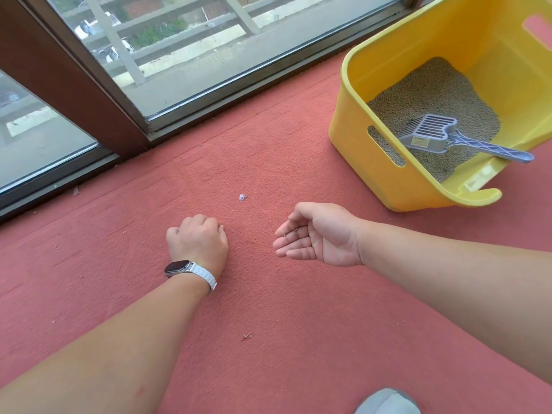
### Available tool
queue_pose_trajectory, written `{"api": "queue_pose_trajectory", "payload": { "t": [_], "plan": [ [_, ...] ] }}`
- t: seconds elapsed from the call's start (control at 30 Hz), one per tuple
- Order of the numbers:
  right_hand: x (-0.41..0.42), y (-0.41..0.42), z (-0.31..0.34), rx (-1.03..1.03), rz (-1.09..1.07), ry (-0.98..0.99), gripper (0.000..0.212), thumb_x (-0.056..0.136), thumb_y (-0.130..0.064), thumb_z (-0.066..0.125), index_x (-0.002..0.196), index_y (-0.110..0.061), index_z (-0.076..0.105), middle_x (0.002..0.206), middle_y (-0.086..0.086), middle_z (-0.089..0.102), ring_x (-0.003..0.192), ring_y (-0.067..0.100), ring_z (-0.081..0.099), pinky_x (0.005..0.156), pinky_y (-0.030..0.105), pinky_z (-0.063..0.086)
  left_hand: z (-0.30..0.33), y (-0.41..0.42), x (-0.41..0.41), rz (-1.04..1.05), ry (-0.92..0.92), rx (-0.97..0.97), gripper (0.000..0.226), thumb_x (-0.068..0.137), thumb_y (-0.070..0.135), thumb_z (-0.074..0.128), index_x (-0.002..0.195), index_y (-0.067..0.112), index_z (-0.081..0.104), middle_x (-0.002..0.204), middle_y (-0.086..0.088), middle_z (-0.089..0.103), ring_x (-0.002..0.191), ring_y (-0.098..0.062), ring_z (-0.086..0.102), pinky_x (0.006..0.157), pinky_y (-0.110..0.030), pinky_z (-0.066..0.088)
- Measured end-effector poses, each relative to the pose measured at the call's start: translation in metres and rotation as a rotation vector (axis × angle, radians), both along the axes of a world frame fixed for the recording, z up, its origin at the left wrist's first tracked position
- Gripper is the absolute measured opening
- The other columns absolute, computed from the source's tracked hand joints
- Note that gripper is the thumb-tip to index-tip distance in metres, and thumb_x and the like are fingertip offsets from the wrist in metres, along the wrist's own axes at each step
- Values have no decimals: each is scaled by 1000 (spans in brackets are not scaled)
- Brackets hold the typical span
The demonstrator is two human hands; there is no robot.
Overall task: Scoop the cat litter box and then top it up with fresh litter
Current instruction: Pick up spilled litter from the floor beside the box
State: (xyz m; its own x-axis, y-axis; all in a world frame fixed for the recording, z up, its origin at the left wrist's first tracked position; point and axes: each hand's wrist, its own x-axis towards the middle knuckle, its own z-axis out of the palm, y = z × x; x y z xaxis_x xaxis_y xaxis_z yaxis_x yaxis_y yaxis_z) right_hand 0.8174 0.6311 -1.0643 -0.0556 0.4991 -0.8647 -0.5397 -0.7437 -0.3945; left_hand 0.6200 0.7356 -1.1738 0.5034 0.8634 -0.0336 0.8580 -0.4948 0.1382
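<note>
left hand (198, 242) fingers curled on carpet (298, 309), seemingly pinching stray grains | right hand (316, 237) cupped wide, holding collected litter grains (291, 231) | scoop (433, 134) parked in litter box (373, 94)

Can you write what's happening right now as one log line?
left hand: fist on red carpet | right hand: cupped, palm up | grey plastic scoop: in yellow plastic litter box

Red carpet (268, 324) beside a glass window (179, 55).
</note>
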Motion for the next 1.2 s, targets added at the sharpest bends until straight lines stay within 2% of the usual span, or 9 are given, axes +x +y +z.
{"api": "queue_pose_trajectory", "payload": {
  "t": [0.1, 0.27, 0.53, 0.73, 0.87, 0.93, 1.0, 1.1, 1.2],
  "plan": [
    [1, 1, 2, -4, -2, 8, 37, 94, -20, 38, 83, 2, 66, 85, 22, 73, 75, 29, 73, 60, 27, 58, 0, -1, 2, 5, 15, 6, 23, 80, 21, 55, 66, 6, 66, 71, -12, 64, 70, -34, 61, 67, -41, 37],
    [2, -2, 1, -10, 22, -14, 41, 97, -28, 39, 85, 0, 66, 90, 22, 73, 79, 29, 72, 64, 29, 57, -2, -3, 3, 22, 29, 2, 15, 77, 10, 74, 70, 3, 62, 71, -17, 60, 68, -36, 59, 64, -42, 38],
    [-3, -13, -15, -89, 146, -191, 30, 96, -24, 42, 81, -6, 62, 74, 13, 68, 63, 21, 67, 56, 24, 51, -3, -8, 12, 139, 101, -123, 13, 88, 13, 60, 93, 1, 63, 100, -22, 57, 96, -40, 52, 77, -48, 40],
    [-6, -20, -23, -126, 243, -287, 25, 92, -18, 42, 79, -6, 60, 71, 11, 66, 60, 19, 64, 54, 22, 48, -4, -10, 7, 77, 57, -155, 11, 91, 14, 60, 93, 6, 66, 107, -16, 56, 100, -37, 49, 83, -47, 39],
    [-9, -24, -26, -135, 280, -284, 24, 92, -16, 42, 78, -6, 59, 70, 11, 64, 58, 18, 62, 53, 22, 47, 2, -10, 12, 162, 25, -242, 11, 93, 15, 58, 98, 8, 65, 114, -15, 54, 109, -37, 46, 89, -46, 36],
    [-8, -23, -26, -134, 285, -288, 24, 92, -17, 42, 78, -7, 58, 70, 11, 64, 58, 18, 62, 53, 22, 46, 6, -15, 18, 202, -64, -302, 11, 95, 15, 54, 99, 11, 63, 116, -13, 52, 112, -35, 44, 93, -44, 35],
    [-5, -22, -26, -133, 283, -300, 23, 91, -17, 42, 79, -8, 58, 70, 10, 64, 57, 18, 62, 54, 23, 46, 11, -23, 25, 226, -251, -414, 9, 98, 13, 50, 95, 12, 58, 109, -12, 53, 109, -32, 46, 91, -39, 35],
    [0, -19, -24, -127, 261, -316, 23, 91, -19, 42, 78, -9, 58, 70, 9, 64, 57, 17, 61, 54, 23, 46, 20, -37, 41, 467, -598, -650, 15, 101, 13, 43, 88, 14, 51, 83, -1, 58, 87, -29, 56, 75, -35, 38],
    [4, -11, -22, -112, 224, -321, 24, 91, -21, 44, 75, -11, 59, 68, 7, 63, 57, 17, 61, 55, 24, 45, 34, -47, 62, 738, -852, -922, 25, 104, 17, 38, 82, 17, 49, 73, 1, 57, 63, -17, 55, 61, -34, 45]
  ]
}}
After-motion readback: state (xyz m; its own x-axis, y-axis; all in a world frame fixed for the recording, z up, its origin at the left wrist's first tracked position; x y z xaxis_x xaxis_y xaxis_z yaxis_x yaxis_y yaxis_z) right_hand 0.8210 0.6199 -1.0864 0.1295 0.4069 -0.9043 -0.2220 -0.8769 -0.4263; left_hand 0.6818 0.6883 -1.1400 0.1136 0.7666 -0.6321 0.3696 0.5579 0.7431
